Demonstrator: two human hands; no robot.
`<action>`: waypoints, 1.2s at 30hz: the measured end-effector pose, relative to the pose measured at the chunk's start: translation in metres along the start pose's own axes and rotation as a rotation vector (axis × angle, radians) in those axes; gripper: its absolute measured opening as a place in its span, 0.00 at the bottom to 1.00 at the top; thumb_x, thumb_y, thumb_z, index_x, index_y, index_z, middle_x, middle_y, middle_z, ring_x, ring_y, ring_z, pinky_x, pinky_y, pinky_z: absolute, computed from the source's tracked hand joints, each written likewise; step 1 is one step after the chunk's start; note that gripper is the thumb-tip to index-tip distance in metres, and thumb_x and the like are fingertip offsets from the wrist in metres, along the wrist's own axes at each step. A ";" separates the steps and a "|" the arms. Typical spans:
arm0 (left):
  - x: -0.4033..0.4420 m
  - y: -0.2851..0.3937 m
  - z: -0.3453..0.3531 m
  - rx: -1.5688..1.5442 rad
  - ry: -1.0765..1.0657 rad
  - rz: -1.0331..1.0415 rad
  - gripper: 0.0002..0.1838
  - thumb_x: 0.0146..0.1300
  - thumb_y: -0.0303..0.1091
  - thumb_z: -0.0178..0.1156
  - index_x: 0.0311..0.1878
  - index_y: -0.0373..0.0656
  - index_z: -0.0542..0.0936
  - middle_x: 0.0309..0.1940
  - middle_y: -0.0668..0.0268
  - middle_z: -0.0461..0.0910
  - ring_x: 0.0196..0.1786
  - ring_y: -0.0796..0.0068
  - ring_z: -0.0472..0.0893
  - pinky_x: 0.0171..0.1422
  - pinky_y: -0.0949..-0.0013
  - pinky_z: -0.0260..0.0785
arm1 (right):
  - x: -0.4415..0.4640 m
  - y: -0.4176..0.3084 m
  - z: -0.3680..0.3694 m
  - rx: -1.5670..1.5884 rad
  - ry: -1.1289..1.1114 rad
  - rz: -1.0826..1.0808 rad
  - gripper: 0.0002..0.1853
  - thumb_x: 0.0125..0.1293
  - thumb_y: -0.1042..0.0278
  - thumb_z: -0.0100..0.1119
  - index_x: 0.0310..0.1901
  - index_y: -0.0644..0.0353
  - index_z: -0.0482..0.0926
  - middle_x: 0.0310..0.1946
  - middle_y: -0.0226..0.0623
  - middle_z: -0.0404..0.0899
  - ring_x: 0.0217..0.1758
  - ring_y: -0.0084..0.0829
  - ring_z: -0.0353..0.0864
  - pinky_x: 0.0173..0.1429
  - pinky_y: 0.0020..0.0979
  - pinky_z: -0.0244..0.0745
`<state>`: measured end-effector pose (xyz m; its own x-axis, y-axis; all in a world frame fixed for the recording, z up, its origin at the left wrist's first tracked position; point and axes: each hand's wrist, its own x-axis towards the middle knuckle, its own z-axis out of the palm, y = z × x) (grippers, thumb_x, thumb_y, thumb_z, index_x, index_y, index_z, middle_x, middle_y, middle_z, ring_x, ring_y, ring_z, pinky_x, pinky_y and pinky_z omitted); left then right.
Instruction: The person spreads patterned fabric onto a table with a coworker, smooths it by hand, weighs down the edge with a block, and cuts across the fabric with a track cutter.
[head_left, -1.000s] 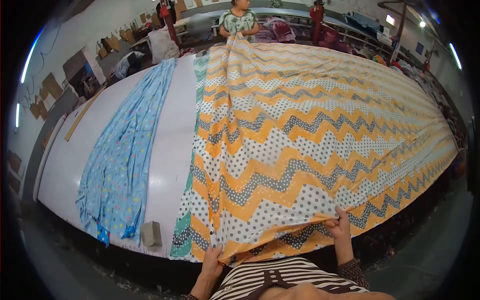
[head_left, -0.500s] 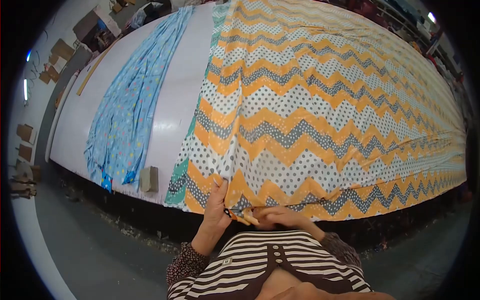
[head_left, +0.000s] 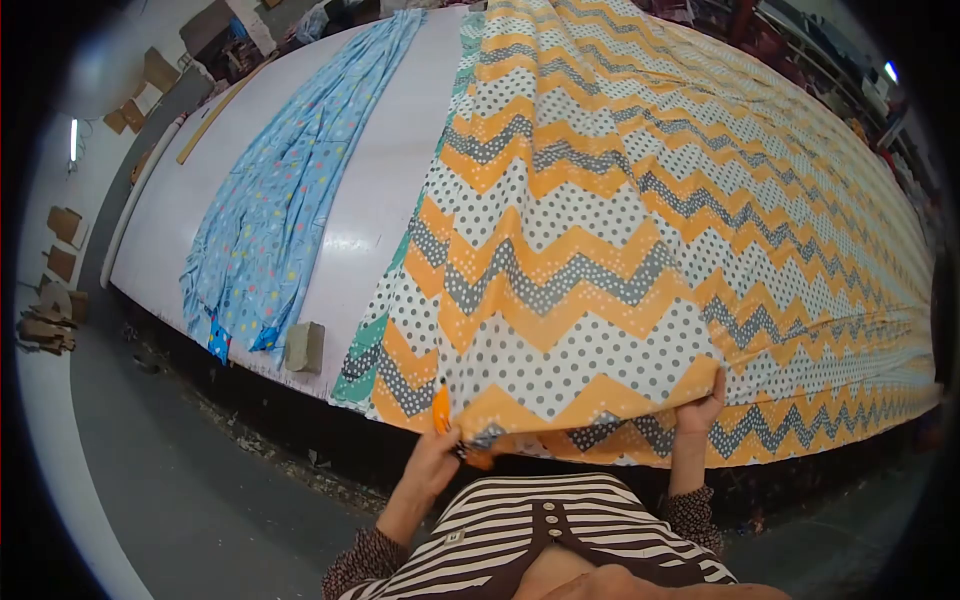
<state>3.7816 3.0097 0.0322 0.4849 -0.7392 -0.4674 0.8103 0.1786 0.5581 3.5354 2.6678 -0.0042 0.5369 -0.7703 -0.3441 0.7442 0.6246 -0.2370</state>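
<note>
A large orange, white and grey zigzag cloth (head_left: 590,280) with dots covers the right part of the table. Its near edge is lifted between my two hands. My left hand (head_left: 433,455) is closed on the cloth's left corner, where a small bright orange piece sticks up. At the right, my right hand (head_left: 700,408) grips the same edge, fingers partly hidden under the fabric. Beneath the zigzag cloth, a green dotted cloth (head_left: 358,362) shows along the left side.
Left of the zigzag cloth, a gathered light blue dotted cloth (head_left: 290,175) lies lengthwise on the pale table (head_left: 365,215). A grey block (head_left: 304,347) sits at the table's near edge. A wooden strip (head_left: 212,120) lies at the far left.
My right hand was near my left half a second ago; it has moved right and now holds the edge raised. The view has tilted down, and the person across the table is out of view.
</note>
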 end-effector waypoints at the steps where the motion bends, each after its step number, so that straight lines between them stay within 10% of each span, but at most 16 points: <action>1: 0.007 0.011 0.016 0.025 0.051 0.091 0.27 0.64 0.29 0.55 0.65 0.37 0.60 0.56 0.59 0.73 0.56 0.66 0.75 0.59 0.60 0.71 | 0.001 -0.012 -0.002 0.034 -0.055 -0.048 0.22 0.67 0.58 0.51 0.57 0.62 0.72 0.57 0.41 0.73 0.61 0.42 0.70 0.66 0.46 0.63; 8: 0.076 0.143 0.059 0.276 0.024 0.348 0.19 0.69 0.37 0.50 0.60 0.42 0.66 0.45 0.64 0.79 0.40 0.75 0.82 0.37 0.73 0.79 | 0.035 -0.046 0.086 -0.282 0.175 -0.443 0.22 0.66 0.60 0.50 0.57 0.66 0.70 0.58 0.42 0.72 0.61 0.41 0.70 0.67 0.47 0.62; 10: 0.069 0.180 0.110 0.208 0.103 0.566 0.13 0.69 0.38 0.51 0.52 0.44 0.71 0.41 0.65 0.80 0.33 0.79 0.82 0.26 0.81 0.75 | 0.038 -0.087 0.085 -0.271 -0.195 -0.286 0.21 0.64 0.65 0.53 0.57 0.66 0.70 0.58 0.42 0.71 0.61 0.40 0.69 0.66 0.46 0.62; 15: 0.053 0.191 0.082 0.356 0.119 0.778 0.19 0.60 0.31 0.62 0.54 0.42 0.72 0.43 0.66 0.80 0.40 0.73 0.82 0.42 0.70 0.77 | -0.004 -0.070 0.099 -0.528 -0.025 -0.407 0.25 0.59 0.73 0.59 0.59 0.64 0.67 0.55 0.42 0.73 0.57 0.37 0.73 0.59 0.40 0.70; 17: 0.069 0.178 -0.001 0.961 0.350 0.340 0.22 0.49 0.26 0.66 0.50 0.35 0.76 0.39 0.65 0.81 0.39 0.75 0.80 0.46 0.71 0.74 | -0.003 -0.059 0.058 -0.775 0.106 -0.287 0.26 0.58 0.78 0.60 0.59 0.65 0.67 0.53 0.38 0.73 0.56 0.33 0.74 0.57 0.35 0.72; 20: 0.075 0.134 -0.071 0.758 0.224 0.062 0.16 0.48 0.25 0.64 0.43 0.34 0.79 0.32 0.67 0.81 0.34 0.78 0.79 0.41 0.73 0.71 | -0.009 -0.016 0.006 -0.856 0.097 -0.153 0.28 0.58 0.78 0.62 0.60 0.67 0.65 0.51 0.36 0.75 0.52 0.31 0.77 0.55 0.33 0.74; 29: 0.055 0.086 -0.114 0.731 0.426 0.183 0.10 0.56 0.24 0.58 0.43 0.39 0.76 0.31 0.74 0.76 0.31 0.86 0.74 0.35 0.79 0.67 | -0.039 -0.012 -0.048 -0.758 0.103 0.151 0.26 0.60 0.81 0.58 0.60 0.65 0.65 0.55 0.38 0.73 0.56 0.33 0.76 0.60 0.36 0.72; 36: 0.043 0.084 -0.104 0.654 0.474 0.285 0.09 0.62 0.28 0.55 0.44 0.37 0.75 0.33 0.73 0.77 0.32 0.86 0.74 0.36 0.78 0.68 | -0.048 -0.003 -0.031 -1.017 0.228 -0.228 0.11 0.62 0.77 0.58 0.46 0.69 0.76 0.42 0.37 0.81 0.40 0.26 0.82 0.45 0.27 0.78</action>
<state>3.9053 3.0606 -0.0127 0.8456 -0.3476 -0.4052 0.3546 -0.2017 0.9130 3.4956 2.7068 -0.0152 0.2617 -0.9060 -0.3327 0.0795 0.3638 -0.9281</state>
